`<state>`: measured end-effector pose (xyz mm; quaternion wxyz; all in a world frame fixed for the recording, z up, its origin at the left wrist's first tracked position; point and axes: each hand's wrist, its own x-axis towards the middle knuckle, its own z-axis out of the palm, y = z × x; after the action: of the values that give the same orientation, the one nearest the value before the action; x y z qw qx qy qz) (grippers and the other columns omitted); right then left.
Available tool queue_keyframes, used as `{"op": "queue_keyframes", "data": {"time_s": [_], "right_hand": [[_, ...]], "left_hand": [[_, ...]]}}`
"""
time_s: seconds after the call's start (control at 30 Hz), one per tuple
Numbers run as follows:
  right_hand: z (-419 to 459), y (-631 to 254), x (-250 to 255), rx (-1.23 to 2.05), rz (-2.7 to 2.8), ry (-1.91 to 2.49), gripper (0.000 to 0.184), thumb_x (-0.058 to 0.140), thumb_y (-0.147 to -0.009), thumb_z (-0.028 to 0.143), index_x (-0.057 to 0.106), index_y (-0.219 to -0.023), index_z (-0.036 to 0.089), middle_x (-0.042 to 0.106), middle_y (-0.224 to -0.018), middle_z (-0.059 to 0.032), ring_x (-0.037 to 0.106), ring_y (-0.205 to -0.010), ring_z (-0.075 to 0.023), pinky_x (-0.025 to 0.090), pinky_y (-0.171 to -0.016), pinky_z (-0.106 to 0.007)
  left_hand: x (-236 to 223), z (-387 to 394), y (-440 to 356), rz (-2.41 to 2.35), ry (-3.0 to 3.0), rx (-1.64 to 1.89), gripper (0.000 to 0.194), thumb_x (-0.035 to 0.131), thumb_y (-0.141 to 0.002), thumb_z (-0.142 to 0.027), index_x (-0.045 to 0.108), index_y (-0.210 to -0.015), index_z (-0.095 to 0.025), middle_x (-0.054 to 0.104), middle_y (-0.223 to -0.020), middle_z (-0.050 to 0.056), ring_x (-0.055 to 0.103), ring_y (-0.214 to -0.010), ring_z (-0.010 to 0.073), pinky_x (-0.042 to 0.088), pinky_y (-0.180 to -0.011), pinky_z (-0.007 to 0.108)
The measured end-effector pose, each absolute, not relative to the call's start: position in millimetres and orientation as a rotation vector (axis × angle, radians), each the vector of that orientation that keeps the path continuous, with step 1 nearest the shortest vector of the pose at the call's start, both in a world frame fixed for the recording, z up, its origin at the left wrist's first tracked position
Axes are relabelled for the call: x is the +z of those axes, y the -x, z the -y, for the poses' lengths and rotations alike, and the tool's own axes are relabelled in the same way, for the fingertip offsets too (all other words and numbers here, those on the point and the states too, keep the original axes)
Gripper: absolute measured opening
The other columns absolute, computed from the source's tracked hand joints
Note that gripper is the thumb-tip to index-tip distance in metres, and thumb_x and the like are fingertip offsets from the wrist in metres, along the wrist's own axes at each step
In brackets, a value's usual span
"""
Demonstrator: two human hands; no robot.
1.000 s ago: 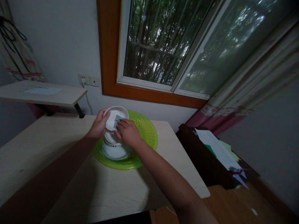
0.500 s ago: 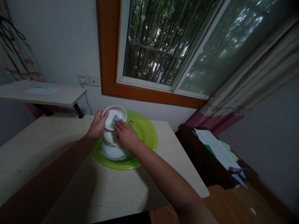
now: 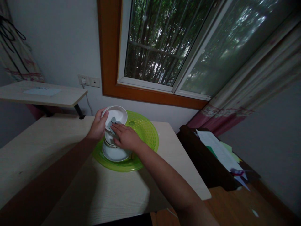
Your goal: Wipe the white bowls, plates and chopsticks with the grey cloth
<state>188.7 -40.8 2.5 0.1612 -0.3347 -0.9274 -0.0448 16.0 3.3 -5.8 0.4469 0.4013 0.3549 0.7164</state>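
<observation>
My left hand (image 3: 98, 125) grips the left rim of a white bowl (image 3: 119, 114), tilted so its inside faces me. Against the bowl's lower inside, my right hand (image 3: 127, 136) presses a grey-green cloth (image 3: 112, 125), its fingers stretched over the fabric. Beneath the held bowl stand stacked white bowls (image 3: 109, 139), partly covered by my right hand. The stack sits on a wider white dish (image 3: 115, 154). All of this rests in a round lime-green plastic basket (image 3: 150, 135) with a perforated side.
The basket is on a pale wooden table (image 3: 113, 194). A raised shelf (image 3: 68, 95) on black legs stands at the left, bearing a paper sheet (image 3: 42, 91). Behind are a wall socket (image 3: 83, 79) and a window. Right of the table, papers (image 3: 216, 147) lie on dark furniture (image 3: 197, 157).
My right hand and the cloth have slid slightly left and down, toward the bowl's lower rim. My left hand keeps its hold on the bowl, nearly in place.
</observation>
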Motion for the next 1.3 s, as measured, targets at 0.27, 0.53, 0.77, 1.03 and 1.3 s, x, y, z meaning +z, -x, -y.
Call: {"op": "queue_keyframes", "data": {"time_s": [0.27, 0.53, 0.77, 1.03, 1.3], "right_hand": [[42.1, -189.3, 7.5, -0.373, 2.548, 1.191, 0.06, 0.052, -0.096, 0.045, 0.045, -0.145, 0.011, 0.038, -0.157, -0.0184, 0.029, -0.149, -0.0301, 0.031, -0.117, -0.054], [45.3, -185.9, 7.0, -0.35, 2.553, 1.195, 0.066, 0.047, -0.098, 0.053, 0.045, -0.144, 0.006, 0.043, -0.154, -0.0206, 0.034, -0.145, -0.0315, 0.038, -0.111, -0.053], [41.9, -184.7, 1.0, -0.206, 2.631, 1.043, 0.069, 0.044, -0.098, 0.059, 0.042, -0.149, 0.013, 0.042, -0.156, -0.014, 0.04, -0.142, -0.0293, 0.041, -0.111, -0.049], [39.6, -185.5, 0.4, -0.089, 2.669, 0.889, 0.071, 0.046, -0.098, 0.057, 0.034, -0.154, 0.015, 0.036, -0.16, -0.0102, 0.036, -0.146, -0.0262, 0.037, -0.117, -0.042], [40.4, -187.6, 1.7, -0.197, 2.611, 1.012, 0.059, 0.046, -0.099, 0.055, 0.042, -0.151, 0.027, 0.038, -0.16, -0.0047, 0.022, -0.15, -0.0339, 0.036, -0.116, -0.054]], "left_hand": [[-3.5, -0.3, -18.9, -0.852, -0.993, 1.72, 0.043, 0.071, -0.082, -0.044, 0.059, -0.117, -0.023, 0.069, -0.114, 0.007, 0.068, -0.097, 0.0206, 0.055, -0.083, 0.031], [-3.4, 0.3, -19.2, -0.844, -1.015, 1.68, 0.045, 0.073, -0.082, -0.043, 0.06, -0.119, -0.022, 0.069, -0.112, 0.006, 0.067, -0.097, 0.0194, 0.054, -0.085, 0.031], [-3.8, -1.2, -16.8, -0.84, -0.976, 1.7, 0.045, 0.073, -0.081, -0.045, 0.06, -0.117, -0.021, 0.069, -0.111, 0.006, 0.067, -0.098, 0.0202, 0.054, -0.086, 0.033], [0.2, 3.0, -19.1, -0.858, -0.988, 1.711, 0.042, 0.071, -0.083, -0.044, 0.06, -0.116, -0.021, 0.069, -0.108, 0.005, 0.067, -0.099, 0.02, 0.054, -0.088, 0.033], [0.5, 3.9, -18.2, -0.846, -0.968, 1.709, 0.04, 0.071, -0.082, -0.043, 0.059, -0.115, -0.023, 0.069, -0.104, 0.004, 0.068, -0.095, 0.0195, 0.056, -0.083, 0.032]]}}
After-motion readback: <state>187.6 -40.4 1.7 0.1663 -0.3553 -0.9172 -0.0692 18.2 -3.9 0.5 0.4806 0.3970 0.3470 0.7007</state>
